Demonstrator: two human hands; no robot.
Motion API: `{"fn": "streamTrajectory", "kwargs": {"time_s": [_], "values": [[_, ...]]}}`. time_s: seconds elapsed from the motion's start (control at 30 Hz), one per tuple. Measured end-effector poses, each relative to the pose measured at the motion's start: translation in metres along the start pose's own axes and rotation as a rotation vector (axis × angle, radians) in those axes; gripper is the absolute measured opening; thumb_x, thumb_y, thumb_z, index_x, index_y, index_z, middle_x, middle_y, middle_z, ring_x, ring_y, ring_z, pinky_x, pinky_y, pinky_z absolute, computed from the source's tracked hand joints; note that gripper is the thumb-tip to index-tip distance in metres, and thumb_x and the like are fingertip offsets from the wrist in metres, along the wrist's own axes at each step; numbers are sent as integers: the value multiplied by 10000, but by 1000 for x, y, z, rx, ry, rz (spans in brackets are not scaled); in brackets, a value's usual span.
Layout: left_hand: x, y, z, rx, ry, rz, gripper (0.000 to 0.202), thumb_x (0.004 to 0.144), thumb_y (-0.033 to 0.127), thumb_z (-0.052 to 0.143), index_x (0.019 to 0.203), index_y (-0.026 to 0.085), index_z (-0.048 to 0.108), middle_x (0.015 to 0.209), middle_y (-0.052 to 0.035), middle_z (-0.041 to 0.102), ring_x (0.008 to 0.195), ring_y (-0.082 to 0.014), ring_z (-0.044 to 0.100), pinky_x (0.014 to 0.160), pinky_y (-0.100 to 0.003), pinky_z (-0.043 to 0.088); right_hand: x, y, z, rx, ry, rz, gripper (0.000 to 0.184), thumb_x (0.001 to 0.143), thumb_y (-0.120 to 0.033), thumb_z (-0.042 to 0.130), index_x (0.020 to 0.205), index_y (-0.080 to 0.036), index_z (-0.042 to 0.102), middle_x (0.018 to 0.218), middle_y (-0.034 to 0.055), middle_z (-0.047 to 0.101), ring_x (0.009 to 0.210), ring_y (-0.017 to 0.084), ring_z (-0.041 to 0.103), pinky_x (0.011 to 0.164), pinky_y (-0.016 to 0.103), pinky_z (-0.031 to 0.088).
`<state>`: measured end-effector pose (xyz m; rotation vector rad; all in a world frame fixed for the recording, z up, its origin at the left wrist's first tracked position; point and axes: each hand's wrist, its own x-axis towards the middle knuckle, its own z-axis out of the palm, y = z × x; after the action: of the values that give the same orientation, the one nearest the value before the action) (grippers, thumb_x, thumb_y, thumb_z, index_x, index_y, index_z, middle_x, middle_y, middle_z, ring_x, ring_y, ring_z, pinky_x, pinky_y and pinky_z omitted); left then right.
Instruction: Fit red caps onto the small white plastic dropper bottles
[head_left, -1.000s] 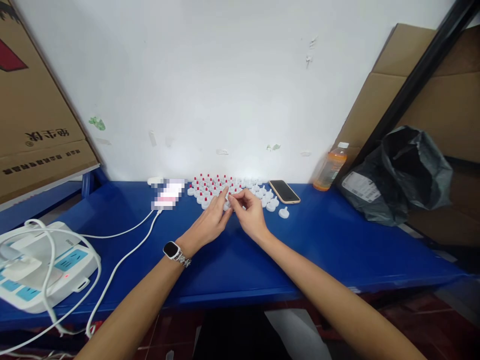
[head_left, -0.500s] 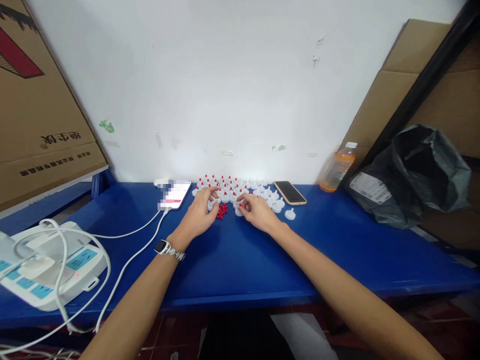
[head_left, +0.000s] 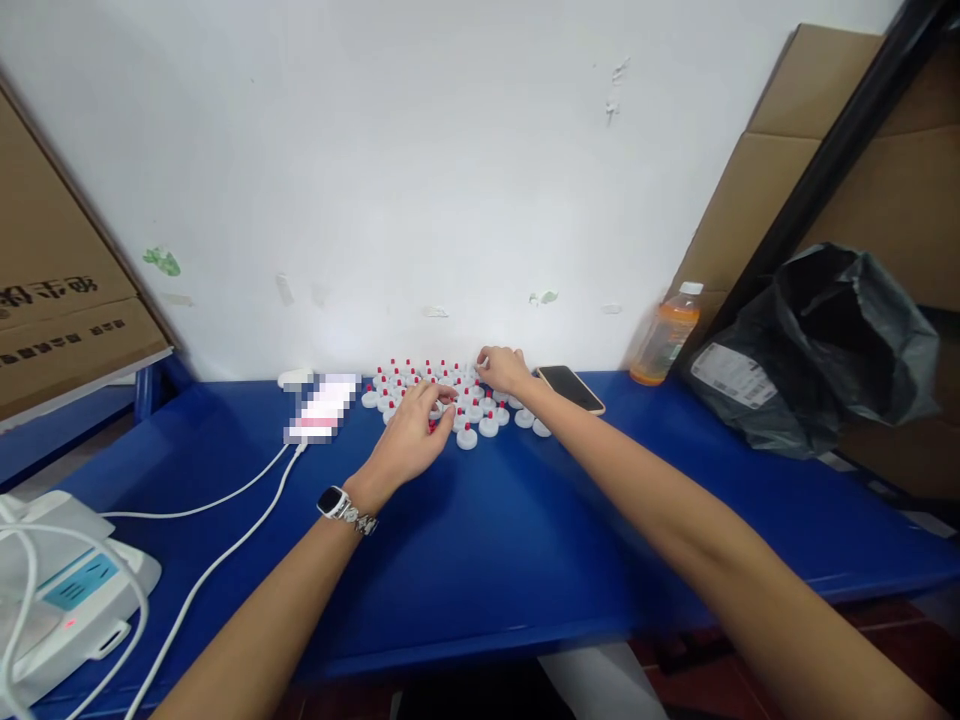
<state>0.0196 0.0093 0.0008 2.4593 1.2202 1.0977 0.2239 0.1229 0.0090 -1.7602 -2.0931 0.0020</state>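
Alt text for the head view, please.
A person's left hand and right hand reach into a cluster of small white caps with red tips on a blue table. A dark phone and orange bottle sit to the right.

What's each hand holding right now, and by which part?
Cannot be told. The left hand and right hand both have fingertips down among the red-tipped white caps; any grip is too small to see.

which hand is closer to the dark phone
Right. The right hand is just left of the dark phone; the left hand is farther left, by the red-tipped caps.
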Motion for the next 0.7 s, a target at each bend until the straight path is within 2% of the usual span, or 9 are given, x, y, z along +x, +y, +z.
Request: {"fn": "streamTrajectory", "kwargs": {"time_s": [0.13,0.3,0.4,0.53,0.63,0.7], "values": [[-9,-8,-4,10,-17,-24,231,972,332,456,1118,212,589,1150,-71,610,1072,-229,569,935,-403,470,4,5,7,25,11,-14,194,863,-167,511,918,-179,696,930,82,739,914,221,640,912,365,365],[-10,-13,-13,9,33,-47,239,965,349,462,1108,206,588,1124,-72,611,1030,-224,582,924,-406,475,-5,13,6,50,12,-37,174,851,-190,530,908,-186,694,928,62,739,873,202,633,816,308,389],[-14,-14,-16,-5,46,-66,233,967,352,458,1091,208,593,1102,-67,617,992,-215,587,911,-401,479,-6,12,8,48,11,-23,132,835,-206,563,885,-179,681,883,66,735,857,213,632,824,324,385],[-20,-19,-14,-35,33,-87,220,965,328,455,1084,203,591,1097,-68,626,1004,-214,595,912,-395,483,0,9,10,64,39,8,191,827,-214,579,992,-153,652,867,82,726,872,236,629,859,365,382],[-21,-25,-13,-36,-18,-89,223,962,335,463,1083,199,592,1077,-69,628,1033,-224,596,919,-402,488,0,6,3,87,41,1,117,818,-168,563,890,-161,654,843,68,724,851,217,629,863,356,387],[-22,-26,-13,-21,-37,-78,240,966,355,461,1100,202,589,1083,-72,615,1064,-232,592,932,-408,489,-9,0,-5,133,92,-9,118,833,-160,532,860,-168,647,868,58,724,835,191,627,843,329,401]]}}
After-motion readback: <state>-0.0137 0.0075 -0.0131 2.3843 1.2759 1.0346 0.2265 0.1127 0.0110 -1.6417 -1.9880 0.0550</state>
